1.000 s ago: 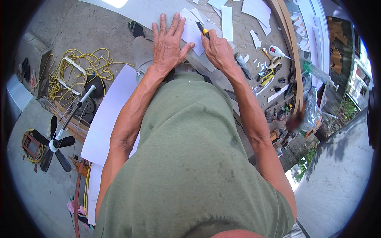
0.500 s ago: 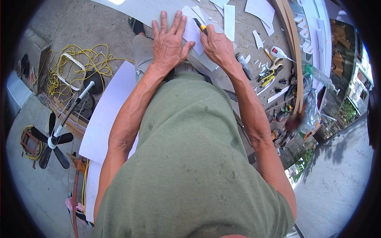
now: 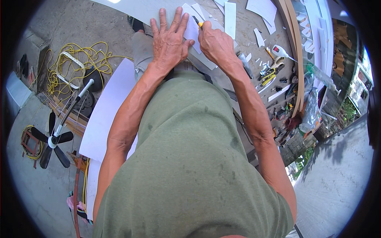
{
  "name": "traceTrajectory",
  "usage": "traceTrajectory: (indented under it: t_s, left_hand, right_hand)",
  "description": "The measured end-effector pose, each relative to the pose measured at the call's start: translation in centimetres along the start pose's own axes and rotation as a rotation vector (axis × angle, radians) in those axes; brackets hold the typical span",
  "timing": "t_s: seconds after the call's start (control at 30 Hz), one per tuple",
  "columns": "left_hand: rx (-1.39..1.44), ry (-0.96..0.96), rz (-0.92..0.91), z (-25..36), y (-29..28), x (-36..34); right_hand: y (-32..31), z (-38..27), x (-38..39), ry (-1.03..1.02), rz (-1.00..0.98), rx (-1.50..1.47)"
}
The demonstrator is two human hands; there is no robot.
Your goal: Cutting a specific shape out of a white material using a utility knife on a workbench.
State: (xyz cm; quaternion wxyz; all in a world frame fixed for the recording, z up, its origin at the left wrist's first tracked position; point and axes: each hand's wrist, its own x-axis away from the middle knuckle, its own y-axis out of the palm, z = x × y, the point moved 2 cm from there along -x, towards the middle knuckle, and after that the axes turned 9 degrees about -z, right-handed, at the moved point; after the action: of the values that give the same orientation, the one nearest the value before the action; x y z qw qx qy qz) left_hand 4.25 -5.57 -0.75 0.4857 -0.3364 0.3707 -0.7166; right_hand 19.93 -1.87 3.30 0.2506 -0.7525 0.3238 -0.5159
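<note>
My left hand [image 3: 168, 45] lies with fingers spread on a grey board [image 3: 139, 8], its thumb and fingertips at a white piece of sheet [image 3: 192, 28]. Just to the right, my right hand [image 3: 217, 45] grips a yellow-and-black utility knife [image 3: 200, 24], its blade tip on that white piece and its handle mostly hidden by my fingers. White offcuts [image 3: 230, 20] lie beside and beyond the knife.
At right are pliers [image 3: 268, 77], a white tool [image 3: 279, 51], a plastic bottle [image 3: 319, 77] and brown curved strips [image 3: 294, 59]. At left are a large white sheet [image 3: 107, 99], tangled yellow cord [image 3: 101, 59] and a black-bladed fan [image 3: 52, 141].
Both hands sit a little higher in the picture than a second ago. The right hand has shifted up with the knife, covering more of its handle; the left hand remains spread.
</note>
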Motion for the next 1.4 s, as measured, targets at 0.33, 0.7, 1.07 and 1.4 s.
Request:
traceTrajectory:
  t_s: [0.33, 0.7, 1.07, 1.4]
  left_hand:
    - [-0.078, -0.063, -0.100, 1.1, -0.2, -0.3]
    - [-0.127, -0.132, -0.181, 1.9, 0.0, -0.6]
    - [-0.117, -0.143, -0.191, 2.0, 0.0, -0.8]
    - [-0.153, -0.139, -0.182, 2.0, 0.2, -1.0]
  right_hand:
    - [-1.9, -1.2, -0.4, -0.015, -0.147, 0.052]
    - [-1.7, -1.5, 0.7, 0.044, -0.199, 0.038]
    - [-1.3, -1.1, 1.1, 0.055, -0.223, 0.053]
    - [-1.4, -1.0, 1.2, 0.076, -0.231, 0.065]
